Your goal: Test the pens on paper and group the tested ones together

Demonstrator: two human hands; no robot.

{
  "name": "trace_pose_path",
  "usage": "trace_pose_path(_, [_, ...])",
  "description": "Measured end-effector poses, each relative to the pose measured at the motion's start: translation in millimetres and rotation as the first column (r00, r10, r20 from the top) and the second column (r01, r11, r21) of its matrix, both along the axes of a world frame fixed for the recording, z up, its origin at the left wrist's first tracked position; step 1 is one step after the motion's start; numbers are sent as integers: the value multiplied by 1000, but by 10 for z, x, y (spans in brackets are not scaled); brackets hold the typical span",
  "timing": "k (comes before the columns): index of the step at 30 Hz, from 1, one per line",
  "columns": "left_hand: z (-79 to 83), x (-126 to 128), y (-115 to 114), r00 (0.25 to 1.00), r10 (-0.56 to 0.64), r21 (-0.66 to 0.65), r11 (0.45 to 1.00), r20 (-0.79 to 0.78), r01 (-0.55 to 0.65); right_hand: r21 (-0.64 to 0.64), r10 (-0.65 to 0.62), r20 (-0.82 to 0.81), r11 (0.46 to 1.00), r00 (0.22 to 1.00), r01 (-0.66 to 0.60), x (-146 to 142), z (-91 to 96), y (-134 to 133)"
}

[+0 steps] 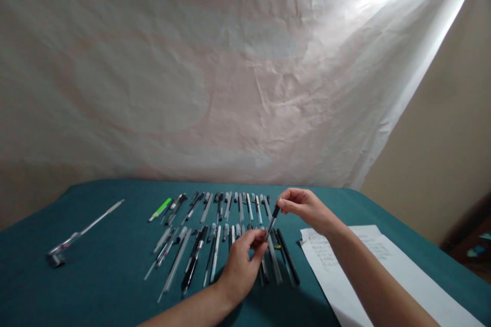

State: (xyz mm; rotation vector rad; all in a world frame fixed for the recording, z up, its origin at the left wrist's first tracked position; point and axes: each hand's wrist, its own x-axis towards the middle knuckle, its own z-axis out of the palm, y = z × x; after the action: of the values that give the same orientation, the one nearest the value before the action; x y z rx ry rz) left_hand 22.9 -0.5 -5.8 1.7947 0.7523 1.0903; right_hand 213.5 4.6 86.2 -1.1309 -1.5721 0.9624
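Note:
Both hands hold one dark pen [273, 220] slanted above two rows of pens [215, 230] laid out on a teal tablecloth [99, 276]. My left hand [243, 263] pinches the pen's lower end with curled fingers. My right hand [303, 207] pinches its upper end between thumb and fingertips. The pens in the rows are mostly black, grey and clear, and one green marker [160, 209] lies at the far left of the back row.
A white sheet of paper [383, 271] with handwriting lies at the right under my right forearm. A long clear stick with a dark clip end [80, 235] lies at the left. A crumpled white sheet [215, 71] hangs behind the table.

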Motion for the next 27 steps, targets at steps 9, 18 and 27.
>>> trace_pose_path(9, [-14,13,-2,1000,17,-1,1000,-6,-17,9,51,-16,999,999,-51,4,14,-14])
trace_pose_path(18, [-2,8,0,1000,8,6,1000,-7,-8,-48,86,-111,995,990,-92,-6,-6,-1])
trace_pose_path(27, [-9,3,-8,1000,9,13,1000,-16,-9,-21,-16,-111,1000,994,14,-22,-51,32])
